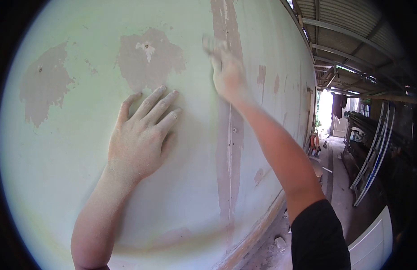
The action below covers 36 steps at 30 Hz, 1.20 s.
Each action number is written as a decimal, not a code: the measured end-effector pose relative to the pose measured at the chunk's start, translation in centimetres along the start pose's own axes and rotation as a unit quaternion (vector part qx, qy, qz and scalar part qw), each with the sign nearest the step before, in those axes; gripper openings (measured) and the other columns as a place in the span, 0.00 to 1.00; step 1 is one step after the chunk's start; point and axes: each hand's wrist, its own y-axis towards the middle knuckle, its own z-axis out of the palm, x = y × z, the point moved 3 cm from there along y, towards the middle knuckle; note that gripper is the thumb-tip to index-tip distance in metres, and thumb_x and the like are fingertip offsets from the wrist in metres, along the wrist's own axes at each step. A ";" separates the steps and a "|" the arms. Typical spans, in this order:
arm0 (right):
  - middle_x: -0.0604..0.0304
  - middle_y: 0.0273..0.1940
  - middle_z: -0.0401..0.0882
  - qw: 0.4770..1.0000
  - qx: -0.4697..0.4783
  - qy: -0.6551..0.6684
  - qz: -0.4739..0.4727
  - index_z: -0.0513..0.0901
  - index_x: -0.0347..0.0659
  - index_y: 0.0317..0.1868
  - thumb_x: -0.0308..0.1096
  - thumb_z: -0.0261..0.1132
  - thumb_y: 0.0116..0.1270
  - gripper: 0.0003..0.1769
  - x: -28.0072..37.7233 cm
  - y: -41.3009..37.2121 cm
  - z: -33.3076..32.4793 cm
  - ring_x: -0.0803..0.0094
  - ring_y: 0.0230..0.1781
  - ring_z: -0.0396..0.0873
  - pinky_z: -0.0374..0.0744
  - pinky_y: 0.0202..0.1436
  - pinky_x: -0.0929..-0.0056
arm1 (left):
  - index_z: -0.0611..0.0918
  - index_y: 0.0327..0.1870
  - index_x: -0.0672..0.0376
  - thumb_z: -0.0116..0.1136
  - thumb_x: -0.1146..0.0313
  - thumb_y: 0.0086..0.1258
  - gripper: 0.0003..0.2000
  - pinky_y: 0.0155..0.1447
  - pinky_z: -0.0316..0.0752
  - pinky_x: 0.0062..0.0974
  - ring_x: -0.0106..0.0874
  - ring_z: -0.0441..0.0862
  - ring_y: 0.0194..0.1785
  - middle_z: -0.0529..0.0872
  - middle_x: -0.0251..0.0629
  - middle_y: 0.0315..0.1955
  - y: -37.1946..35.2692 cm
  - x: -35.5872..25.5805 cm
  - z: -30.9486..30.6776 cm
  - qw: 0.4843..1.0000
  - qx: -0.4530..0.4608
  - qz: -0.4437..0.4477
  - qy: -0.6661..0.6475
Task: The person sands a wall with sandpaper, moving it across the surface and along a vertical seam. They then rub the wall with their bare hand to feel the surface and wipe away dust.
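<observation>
Wall panel (195, 157), pale green-white, takes up most of the view, directly in front of the person. Left hand (138, 139) is laid on it palm-in, fingers a little spread, nothing seen gripped, dust over the skin; fingertips are set just below the middle brown patch (132, 63), which is centred on a small screw-like spot. A second brown patch (44, 85) is seen farther left. Right hand (228, 74) is raised higher, over the edge of the vertical brown strip (224, 180); its fingers are motion-blurred, so whether anything is gripped, or whether the wall is touched, cannot be told. Part of the strip is hidden by that hand and forearm; black sleeve (318, 234) is worn on the right arm and the floor behind it is blocked. Smaller brown marks (261, 75) are scattered right of the strip. Along the right side a passage is overhung by a corrugated roof (352, 15). Ladder (375, 164) is leaned at the far side of the passage, near dark stacked lengths (370, 126); white panel (374, 238) is stood in the lower right corner. Dark cloth (338, 105) is hung at the bright far end. Pale chunk (280, 244) is left on the floor by the wall base.
</observation>
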 end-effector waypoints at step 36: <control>0.38 0.65 0.82 0.982 0.083 -0.103 -0.138 0.83 0.33 0.64 0.32 0.66 0.76 0.20 4.1 -12.4 -4.0 0.42 0.71 0.76 0.71 0.78 0.50 | 0.82 0.59 0.53 0.62 0.63 0.72 0.16 0.80 0.60 0.50 0.32 0.65 0.82 0.73 0.35 0.76 -3.5 -1.8 0.7 0.999 0.022 0.033 -0.032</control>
